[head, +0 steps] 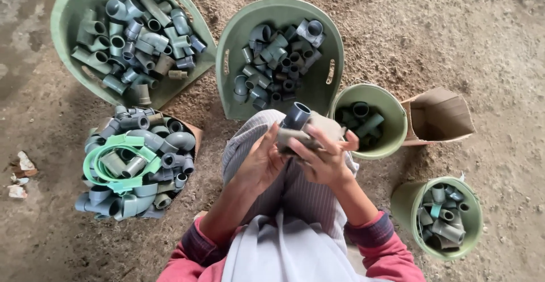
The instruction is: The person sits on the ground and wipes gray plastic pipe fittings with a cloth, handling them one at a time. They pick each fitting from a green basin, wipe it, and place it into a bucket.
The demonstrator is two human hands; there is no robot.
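Right now both hands are closed on one grey pipe fitting (296,124) at the middle of the frame, just above my knees. My left hand (260,163) cups it from the lower left, fingers curled up against its side; my right hand (325,156) wraps it from the right, fingertips (302,146) pressed across the dusty body. One open socket points up and away from me, toward the green bins.

What could go wrong, as I judge it: the piece looks caked in dust, so if either hand eases off, it could slip and drop onto my striped lap (289,194) or roll off onto the dirt floor (454,38). A twist with too little purchase might do the same.

Both forearms come up from the bottom of the frame, elbows wide, wrists bent inward so the palms face each other, red sleeves (379,242) pushed back.

Outward from there: a small green bucket (392,107) just right of my hands, a green tub of fittings (238,38) straight above, a larger one (68,9) upper left, a heaped box with a green ring (108,171) at left, another bucket (407,202) lower right, a torn carton (440,114) at right
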